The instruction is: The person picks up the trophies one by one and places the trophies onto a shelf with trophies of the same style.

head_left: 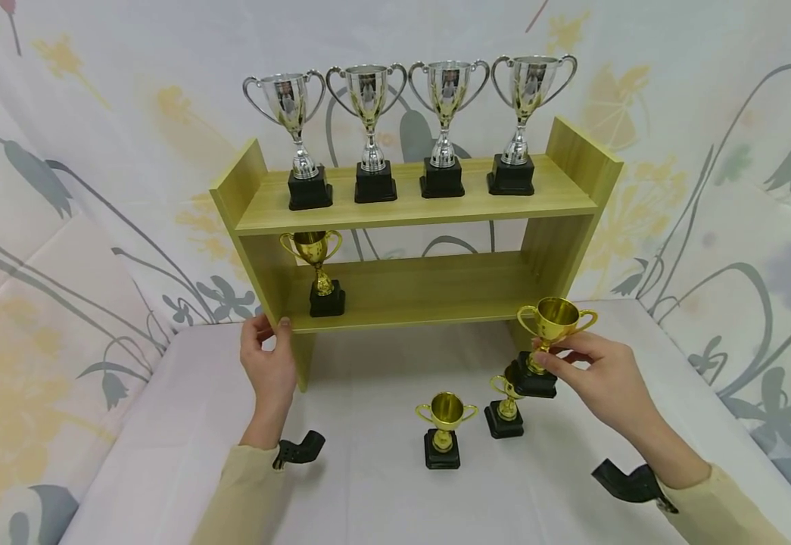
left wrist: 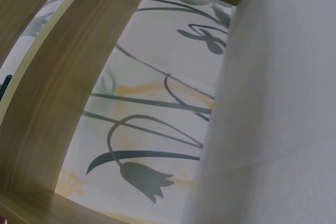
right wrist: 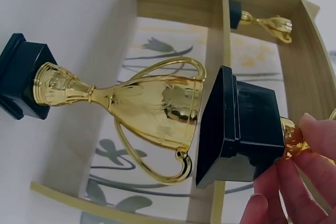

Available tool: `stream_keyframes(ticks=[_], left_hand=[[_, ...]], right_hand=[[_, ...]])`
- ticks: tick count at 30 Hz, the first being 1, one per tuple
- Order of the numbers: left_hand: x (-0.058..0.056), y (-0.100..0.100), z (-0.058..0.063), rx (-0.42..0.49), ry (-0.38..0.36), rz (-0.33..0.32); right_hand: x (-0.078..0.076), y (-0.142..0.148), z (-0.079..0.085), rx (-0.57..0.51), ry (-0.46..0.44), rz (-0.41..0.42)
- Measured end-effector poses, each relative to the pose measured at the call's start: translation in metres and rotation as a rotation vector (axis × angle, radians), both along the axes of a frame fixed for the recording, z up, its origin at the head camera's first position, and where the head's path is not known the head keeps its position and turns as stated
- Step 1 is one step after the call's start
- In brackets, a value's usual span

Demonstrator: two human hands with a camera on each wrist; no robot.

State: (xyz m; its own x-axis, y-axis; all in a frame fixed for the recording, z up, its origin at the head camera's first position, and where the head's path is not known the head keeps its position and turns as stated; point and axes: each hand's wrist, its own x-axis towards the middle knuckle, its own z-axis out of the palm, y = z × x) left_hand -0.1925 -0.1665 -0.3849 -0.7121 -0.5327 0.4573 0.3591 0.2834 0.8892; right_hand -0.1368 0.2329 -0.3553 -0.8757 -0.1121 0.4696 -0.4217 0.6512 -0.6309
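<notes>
My right hand (head_left: 602,378) pinches a gold trophy cup (head_left: 554,319) by its stem, holding it above the table at the right front of the wooden shelf (head_left: 429,281). In the right wrist view the black base (right wrist: 252,129) of this trophy shows, with fingers around the stem. My left hand (head_left: 269,371) grips the shelf's left side panel, thumb at the front edge; the left wrist view does not show this hand. Two gold trophies stand on the table: one in the middle (head_left: 442,448) and one (head_left: 505,421) partly hidden behind the held cup.
Several silver trophies (head_left: 443,178) stand in a row on the top board. Another gold trophy (head_left: 327,299) stands at the left end of the lower board. Beneath lies a white tablecloth (head_left: 381,499), with a floral cloth (head_left: 95,250) behind and at the sides.
</notes>
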Motion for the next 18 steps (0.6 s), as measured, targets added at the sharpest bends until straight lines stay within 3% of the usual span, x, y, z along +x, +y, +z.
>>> stream_keyframes(ticks=[18], left_hand=[[0.001, 0.001, 0.0, 0.001, 0.003, -0.004]], right_hand=[[-0.004, -0.011, 0.003, -0.009, 0.004, 0.051]])
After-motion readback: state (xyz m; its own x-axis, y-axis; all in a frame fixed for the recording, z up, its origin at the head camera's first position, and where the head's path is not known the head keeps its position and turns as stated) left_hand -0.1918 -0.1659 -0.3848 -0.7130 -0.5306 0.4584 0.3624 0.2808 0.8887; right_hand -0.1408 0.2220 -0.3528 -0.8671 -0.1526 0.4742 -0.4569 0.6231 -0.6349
